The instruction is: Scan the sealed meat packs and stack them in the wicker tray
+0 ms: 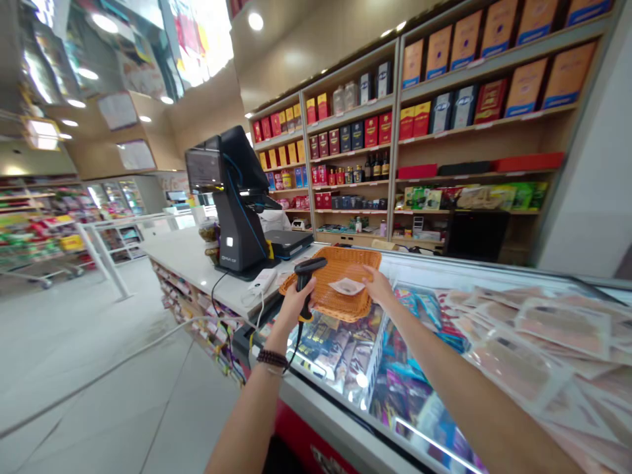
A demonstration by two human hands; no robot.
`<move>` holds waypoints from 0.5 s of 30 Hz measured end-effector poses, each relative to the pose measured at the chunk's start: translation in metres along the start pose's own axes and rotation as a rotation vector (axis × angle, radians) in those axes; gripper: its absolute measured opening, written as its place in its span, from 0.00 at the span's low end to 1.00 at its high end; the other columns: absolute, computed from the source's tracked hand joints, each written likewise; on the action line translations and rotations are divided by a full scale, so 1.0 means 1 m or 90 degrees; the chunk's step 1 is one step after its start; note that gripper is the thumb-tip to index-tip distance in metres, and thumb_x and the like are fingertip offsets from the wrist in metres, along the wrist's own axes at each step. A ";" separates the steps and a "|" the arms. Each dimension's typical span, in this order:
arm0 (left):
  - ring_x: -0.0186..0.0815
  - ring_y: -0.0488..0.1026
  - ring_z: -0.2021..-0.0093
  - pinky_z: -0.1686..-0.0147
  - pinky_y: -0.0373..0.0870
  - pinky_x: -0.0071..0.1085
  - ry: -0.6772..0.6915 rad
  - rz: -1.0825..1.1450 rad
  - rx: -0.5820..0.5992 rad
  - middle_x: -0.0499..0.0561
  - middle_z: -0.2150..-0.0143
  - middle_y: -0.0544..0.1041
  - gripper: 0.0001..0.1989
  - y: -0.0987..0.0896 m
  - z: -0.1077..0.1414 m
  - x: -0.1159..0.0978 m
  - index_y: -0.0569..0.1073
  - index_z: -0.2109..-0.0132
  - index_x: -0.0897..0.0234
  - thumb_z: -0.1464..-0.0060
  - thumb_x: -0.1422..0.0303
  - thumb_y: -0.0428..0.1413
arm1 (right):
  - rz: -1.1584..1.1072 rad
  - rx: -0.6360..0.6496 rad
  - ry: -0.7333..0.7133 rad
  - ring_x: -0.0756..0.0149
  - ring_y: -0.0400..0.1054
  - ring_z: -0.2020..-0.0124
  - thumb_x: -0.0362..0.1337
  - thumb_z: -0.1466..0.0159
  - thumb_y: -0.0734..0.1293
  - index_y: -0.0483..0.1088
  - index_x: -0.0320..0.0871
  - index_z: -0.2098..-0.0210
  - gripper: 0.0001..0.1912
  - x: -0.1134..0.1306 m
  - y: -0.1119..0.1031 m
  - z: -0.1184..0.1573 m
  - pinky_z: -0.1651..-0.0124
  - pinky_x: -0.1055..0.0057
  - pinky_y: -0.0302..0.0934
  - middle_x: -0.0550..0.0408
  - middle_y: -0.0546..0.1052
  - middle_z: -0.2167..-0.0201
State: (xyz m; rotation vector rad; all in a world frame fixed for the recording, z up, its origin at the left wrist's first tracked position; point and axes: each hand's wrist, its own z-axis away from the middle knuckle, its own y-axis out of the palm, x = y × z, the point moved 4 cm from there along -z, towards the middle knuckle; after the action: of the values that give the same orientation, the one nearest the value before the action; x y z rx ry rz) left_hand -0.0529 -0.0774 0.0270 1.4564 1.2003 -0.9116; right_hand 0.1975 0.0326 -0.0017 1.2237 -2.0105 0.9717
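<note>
Barcode scanner (306, 280) — L hand (299, 304), raised (R hand (378, 286) at wicker basket (340, 263))

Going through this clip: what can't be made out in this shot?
Head view:
- Flat pale item in the wicker basket: too small to tell what it is or read any print.
- Handheld barcode scanner's window: turned away from the camera, with the left hand around its grip.
- Person in white: mostly hidden by the checkout terminal.
- Freezer packs: labels lost in glare.
</note>
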 end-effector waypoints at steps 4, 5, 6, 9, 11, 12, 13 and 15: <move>0.25 0.63 0.83 0.81 0.64 0.25 -0.002 -0.021 0.008 0.41 0.78 0.67 0.33 0.003 -0.003 0.007 0.67 0.70 0.62 0.61 0.45 0.77 | 0.123 -0.063 -0.014 0.49 0.77 0.42 0.29 0.40 0.68 0.82 0.48 0.58 0.14 -0.014 -0.041 0.011 0.31 0.47 0.68 0.47 0.85 0.50; 0.24 0.63 0.83 0.81 0.64 0.25 -0.005 -0.022 0.007 0.41 0.78 0.67 0.34 0.007 -0.005 0.007 0.67 0.70 0.62 0.62 0.44 0.77 | 0.143 -0.073 -0.015 0.49 0.77 0.43 0.30 0.39 0.67 0.82 0.48 0.57 0.14 -0.018 -0.057 0.013 0.33 0.47 0.69 0.47 0.84 0.50; 0.24 0.63 0.83 0.80 0.65 0.25 -0.005 -0.019 0.013 0.41 0.78 0.68 0.34 0.012 -0.006 0.007 0.67 0.70 0.62 0.62 0.44 0.77 | 0.163 -0.085 -0.009 0.49 0.76 0.43 0.31 0.38 0.67 0.82 0.48 0.56 0.14 -0.022 -0.075 0.014 0.35 0.47 0.70 0.46 0.83 0.50; 0.24 0.63 0.83 0.80 0.66 0.25 -0.017 0.007 0.046 0.41 0.77 0.69 0.34 0.035 -0.013 0.005 0.69 0.68 0.63 0.65 0.45 0.79 | 0.234 -0.146 0.029 0.49 0.75 0.45 0.33 0.37 0.67 0.81 0.46 0.54 0.14 -0.033 -0.141 0.017 0.37 0.48 0.70 0.45 0.82 0.49; 0.25 0.63 0.83 0.81 0.65 0.24 -0.017 0.023 0.075 0.41 0.77 0.70 0.34 0.055 -0.017 0.004 0.70 0.67 0.64 0.65 0.45 0.79 | 0.288 -0.205 0.045 0.48 0.74 0.46 0.35 0.36 0.67 0.80 0.46 0.53 0.14 -0.036 -0.192 0.023 0.38 0.48 0.70 0.44 0.81 0.48; 0.25 0.64 0.83 0.81 0.65 0.24 -0.016 0.031 0.088 0.41 0.77 0.69 0.34 0.066 -0.018 0.006 0.71 0.66 0.64 0.65 0.45 0.79 | 0.317 -0.235 0.045 0.48 0.74 0.46 0.36 0.36 0.67 0.80 0.46 0.52 0.15 -0.037 -0.217 0.027 0.38 0.48 0.69 0.43 0.80 0.48; 0.25 0.64 0.83 0.81 0.65 0.25 -0.017 0.040 0.100 0.41 0.77 0.69 0.34 0.077 -0.019 0.008 0.71 0.66 0.64 0.65 0.46 0.79 | 0.347 -0.262 0.038 0.47 0.73 0.46 0.37 0.35 0.67 0.79 0.46 0.51 0.15 -0.037 -0.242 0.032 0.38 0.48 0.68 0.43 0.81 0.48; 0.25 0.63 0.83 0.80 0.67 0.25 -0.024 0.072 0.116 0.41 0.77 0.69 0.33 0.099 -0.020 0.014 0.73 0.64 0.64 0.64 0.46 0.79 | 0.428 -0.304 0.029 0.45 0.72 0.43 0.39 0.35 0.67 0.78 0.44 0.48 0.17 -0.035 -0.286 0.047 0.35 0.47 0.65 0.41 0.81 0.46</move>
State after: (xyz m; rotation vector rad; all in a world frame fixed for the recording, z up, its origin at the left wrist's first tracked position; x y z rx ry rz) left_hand 0.0457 -0.0559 0.0408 1.6276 1.0177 -0.9872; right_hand 0.4668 -0.0779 0.0252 0.2645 -2.4739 0.7134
